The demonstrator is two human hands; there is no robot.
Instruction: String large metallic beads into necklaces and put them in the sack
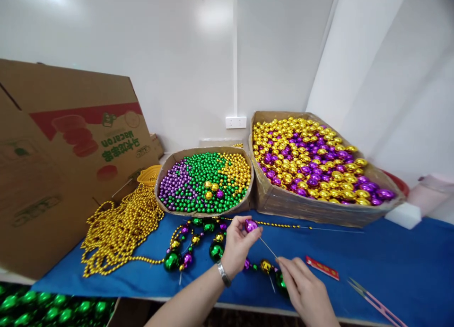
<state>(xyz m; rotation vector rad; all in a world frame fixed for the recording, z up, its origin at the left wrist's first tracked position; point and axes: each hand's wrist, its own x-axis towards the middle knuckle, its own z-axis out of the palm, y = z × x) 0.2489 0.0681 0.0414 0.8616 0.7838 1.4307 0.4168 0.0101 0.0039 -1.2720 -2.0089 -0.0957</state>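
Between the thumb and fingers of my left hand (238, 246) is a shiny purple bead (250, 226). A thin needle-like rod (268, 248) runs from that bead down to my right hand (301, 284), whose fingertips pinch its lower end. Around and partly behind my hands lies a strand of green, purple and gold beads; a large green bead (172, 261) sits at its left and a gold bead (266, 265) shows between my hands. A string of small gold beads (283, 224) stretches rightward behind my left hand, ending in a thin wire.
Behind stand a box of small mixed beads (205, 216) and a larger box of gold and purple beads (301, 206). Gold bead strings (124, 228) are heaped left beside a cardboard carton (71, 176). A red packet (322, 268) and pink-handled scissors (378, 303) lie right on the blue cloth (400, 251).
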